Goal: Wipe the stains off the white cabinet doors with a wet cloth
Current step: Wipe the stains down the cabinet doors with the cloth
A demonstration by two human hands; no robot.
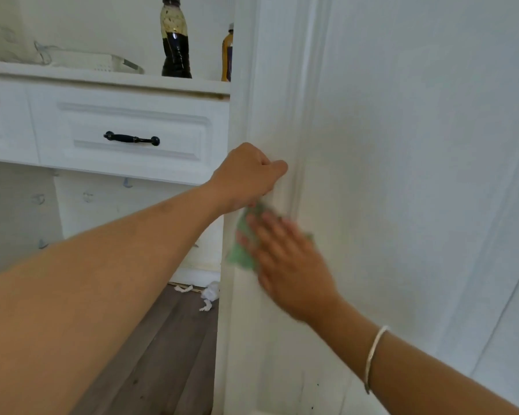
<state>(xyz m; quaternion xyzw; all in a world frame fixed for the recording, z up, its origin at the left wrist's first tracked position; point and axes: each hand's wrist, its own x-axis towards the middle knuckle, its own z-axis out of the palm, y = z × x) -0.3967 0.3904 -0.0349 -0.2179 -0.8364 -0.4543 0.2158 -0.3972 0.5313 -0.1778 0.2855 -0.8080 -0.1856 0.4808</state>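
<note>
The white cabinet door (402,145) looks matt, with a faint grain. The green cloth (242,254) looks soft. The drawer handle (131,138) is dark and glossy, the floor (162,339) wood-grained planks.

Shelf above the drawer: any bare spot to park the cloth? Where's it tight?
Bare shelf strip between the tray and the dark bottle; a narrower gap between it and the yellow bottle. Crowded at the door edge: left hand grips it, right hand presses the cloth just below.
</note>
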